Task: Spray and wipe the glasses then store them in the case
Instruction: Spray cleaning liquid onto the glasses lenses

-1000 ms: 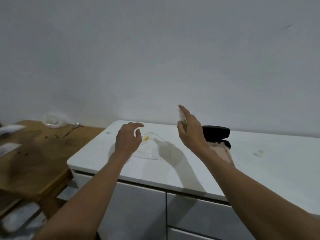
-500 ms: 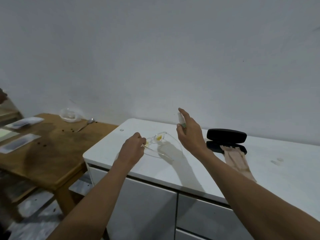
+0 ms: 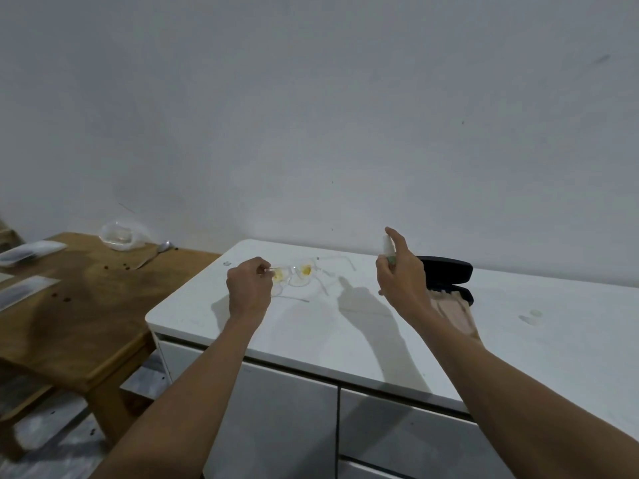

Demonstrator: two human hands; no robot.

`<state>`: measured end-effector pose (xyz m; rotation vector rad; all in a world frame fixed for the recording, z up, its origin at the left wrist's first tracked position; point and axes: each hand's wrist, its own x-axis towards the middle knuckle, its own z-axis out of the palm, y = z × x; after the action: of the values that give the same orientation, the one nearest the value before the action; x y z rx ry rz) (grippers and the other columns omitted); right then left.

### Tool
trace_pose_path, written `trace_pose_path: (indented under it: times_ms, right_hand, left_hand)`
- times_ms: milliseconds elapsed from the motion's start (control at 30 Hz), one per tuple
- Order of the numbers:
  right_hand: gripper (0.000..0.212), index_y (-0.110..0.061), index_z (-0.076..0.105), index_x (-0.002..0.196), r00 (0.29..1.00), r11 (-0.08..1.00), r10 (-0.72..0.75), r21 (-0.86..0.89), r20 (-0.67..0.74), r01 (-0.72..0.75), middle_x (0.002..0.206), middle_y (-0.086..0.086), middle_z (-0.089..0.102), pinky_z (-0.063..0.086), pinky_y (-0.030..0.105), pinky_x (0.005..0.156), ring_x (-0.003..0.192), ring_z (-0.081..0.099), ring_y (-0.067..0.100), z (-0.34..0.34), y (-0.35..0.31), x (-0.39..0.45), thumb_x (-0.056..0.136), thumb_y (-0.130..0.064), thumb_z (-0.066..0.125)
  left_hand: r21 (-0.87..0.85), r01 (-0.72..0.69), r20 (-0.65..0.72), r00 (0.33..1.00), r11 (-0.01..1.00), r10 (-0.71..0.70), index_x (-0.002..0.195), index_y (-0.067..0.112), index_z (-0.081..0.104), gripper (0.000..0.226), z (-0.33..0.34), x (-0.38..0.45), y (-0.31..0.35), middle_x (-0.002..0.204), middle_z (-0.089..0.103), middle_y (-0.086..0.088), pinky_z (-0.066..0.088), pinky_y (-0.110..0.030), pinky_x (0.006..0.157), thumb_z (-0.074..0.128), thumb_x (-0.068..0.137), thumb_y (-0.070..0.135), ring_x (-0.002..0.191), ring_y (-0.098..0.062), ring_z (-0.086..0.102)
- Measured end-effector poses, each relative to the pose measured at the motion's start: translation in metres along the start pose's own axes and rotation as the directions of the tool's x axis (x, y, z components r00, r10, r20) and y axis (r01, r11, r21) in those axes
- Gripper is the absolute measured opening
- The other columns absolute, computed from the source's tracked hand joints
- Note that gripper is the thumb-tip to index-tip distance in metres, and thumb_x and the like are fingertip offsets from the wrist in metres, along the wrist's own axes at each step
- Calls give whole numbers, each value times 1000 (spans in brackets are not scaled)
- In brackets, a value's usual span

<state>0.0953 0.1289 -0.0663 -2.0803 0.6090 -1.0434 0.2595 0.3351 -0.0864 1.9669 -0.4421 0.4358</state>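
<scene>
Clear-framed glasses (image 3: 304, 273) with yellow smears on both lenses hover just over the white cabinet top (image 3: 345, 326). My left hand (image 3: 249, 288) pinches their left end between thumb and fingers. My right hand (image 3: 401, 274) grips a small white spray bottle (image 3: 388, 247), index finger resting on its top, nozzle turned toward the glasses. Behind my right hand a black glasses case (image 3: 446, 274) lies open, with a beige cloth (image 3: 453, 312) spilling out of it toward me.
A wooden table (image 3: 69, 305) stands lower on the left, carrying a clear plastic bowl (image 3: 117, 235), a spoon (image 3: 162, 248) and flat packets (image 3: 27, 252). White cabinet drawers (image 3: 339, 426) sit below the top. A plain wall rises behind.
My left hand has taken the glasses off the cabinet top and opened their arms toward the spray bottle. The right hand keeps the bottle upright. The view has shifted.
</scene>
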Motion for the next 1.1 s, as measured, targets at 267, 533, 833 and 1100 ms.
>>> trace_pose_path:
  times_ms: [267, 533, 833, 1100]
  right_hand:
    - [41, -26, 56, 134, 997, 990, -58, -129, 50, 64, 54, -3, 52, 42, 28, 53, 52, 52, 12, -9, 13, -25, 95, -17, 50]
    - [37, -27, 52, 136, 949, 948, -261, -140, 177, 287, 49, -9, 38, 40, 36, 57, 48, 40, 9, 12, -8, -25, 101, -20, 49]
    - [39, -29, 50, 141, 926, 914, -370, -147, 77, 377, 88, -3, 66, 48, 37, 69, 80, 61, 24, 19, -20, -19, 103, -25, 50]
    - [38, -25, 53, 140, 924, 911, -378, -161, 51, 381, 67, -7, 48, 45, 40, 65, 67, 52, 24, 22, -21, -18, 102, -19, 48]
  left_hand:
    - [-286, 161, -5, 986, 945, -169, 82, 5, 73, 8, 5, 10, 15, 68, 73, -12, 62, -49, 76, 75, 81, -3, 63, -32, 73]
    - [-373, 82, 48, 996, 924, -69, 84, -1, 74, 6, 2, 8, 39, 64, 69, -15, 63, -50, 71, 72, 82, -6, 55, -25, 64]
    - [-402, 53, 69, 997, 914, -27, 82, 8, 74, 14, 0, 10, 54, 68, 71, -17, 64, -43, 70, 72, 82, -6, 56, -24, 65]
    - [-419, 73, 84, 996, 905, -41, 81, 8, 74, 14, 0, 9, 52, 66, 70, -16, 64, -43, 71, 73, 82, -5, 57, -25, 65]
